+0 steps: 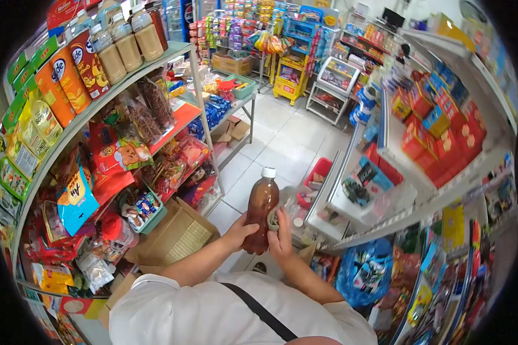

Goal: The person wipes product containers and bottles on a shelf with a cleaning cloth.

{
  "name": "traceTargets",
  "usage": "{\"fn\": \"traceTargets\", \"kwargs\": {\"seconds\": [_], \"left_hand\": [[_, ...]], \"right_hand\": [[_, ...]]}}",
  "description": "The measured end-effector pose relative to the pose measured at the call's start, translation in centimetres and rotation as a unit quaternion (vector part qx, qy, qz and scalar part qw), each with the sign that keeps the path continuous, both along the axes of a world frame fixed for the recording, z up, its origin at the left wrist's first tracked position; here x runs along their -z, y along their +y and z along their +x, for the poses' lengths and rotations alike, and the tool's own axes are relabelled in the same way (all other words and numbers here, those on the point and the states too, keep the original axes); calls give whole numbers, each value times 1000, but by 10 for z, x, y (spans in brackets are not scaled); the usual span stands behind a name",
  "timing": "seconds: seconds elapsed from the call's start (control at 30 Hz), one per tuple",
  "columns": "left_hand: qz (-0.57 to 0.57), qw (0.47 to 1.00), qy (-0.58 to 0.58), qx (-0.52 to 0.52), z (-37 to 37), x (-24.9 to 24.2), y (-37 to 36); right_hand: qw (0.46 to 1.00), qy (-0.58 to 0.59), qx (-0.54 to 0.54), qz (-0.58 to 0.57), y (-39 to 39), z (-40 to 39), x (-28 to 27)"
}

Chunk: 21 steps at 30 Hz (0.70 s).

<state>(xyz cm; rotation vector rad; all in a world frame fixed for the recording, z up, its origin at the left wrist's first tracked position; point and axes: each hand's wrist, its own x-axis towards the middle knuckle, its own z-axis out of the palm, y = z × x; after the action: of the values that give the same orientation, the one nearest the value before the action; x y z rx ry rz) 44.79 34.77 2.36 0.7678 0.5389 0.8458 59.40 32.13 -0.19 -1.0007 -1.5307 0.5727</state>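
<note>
A brown plastic bottle [263, 198] with a white cap stands upright in front of my chest. My left hand [239, 233] is closed around its lower left side. On the other side, my right hand [281, 234] grips a greyish cloth [273, 219] and presses it against the bottle. Part of the cloth is hidden behind my fingers.
To my left, a shelf [181, 50] carries bottles, cans and snack bags, with an open cardboard box [170, 238] below. On my right is a white shelf [385, 152] with red boxes [437, 144]. A tiled floor [259, 152] runs ahead between them.
</note>
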Motion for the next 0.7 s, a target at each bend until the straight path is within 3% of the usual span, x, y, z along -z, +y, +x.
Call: {"fn": "traceTargets", "kwargs": {"seconds": [0.07,0.13,0.23,0.33,0.43,0.57,0.6,0.7], "left_hand": [[64,997,-43,18,-4,-12,21],[64,994,-89,24,-12,-3,35],[65,991,-113,41,-27,-4,52],[51,990,-122,-40,-31,-10,69],[38,984,-147,-92,-42,2,96],[117,980,-94,-128,-54,-3,136],[153,978,-77,-117,-56,-6,151],[284,950,70,-106,-69,-7,177]], "right_hand": [[985,88,-127,-75,23,8,8],[923,192,-307,-132,48,0,-16],[965,25,-259,-32,89,-4,-8],[967,-187,-154,78,133,-2,-21],[954,-225,-197,-16,166,-1,-56],[973,-33,-230,7,219,-14,-85],[957,-28,-288,-6,236,-18,-85],[874,49,-448,-182,255,-36,-93]]}}
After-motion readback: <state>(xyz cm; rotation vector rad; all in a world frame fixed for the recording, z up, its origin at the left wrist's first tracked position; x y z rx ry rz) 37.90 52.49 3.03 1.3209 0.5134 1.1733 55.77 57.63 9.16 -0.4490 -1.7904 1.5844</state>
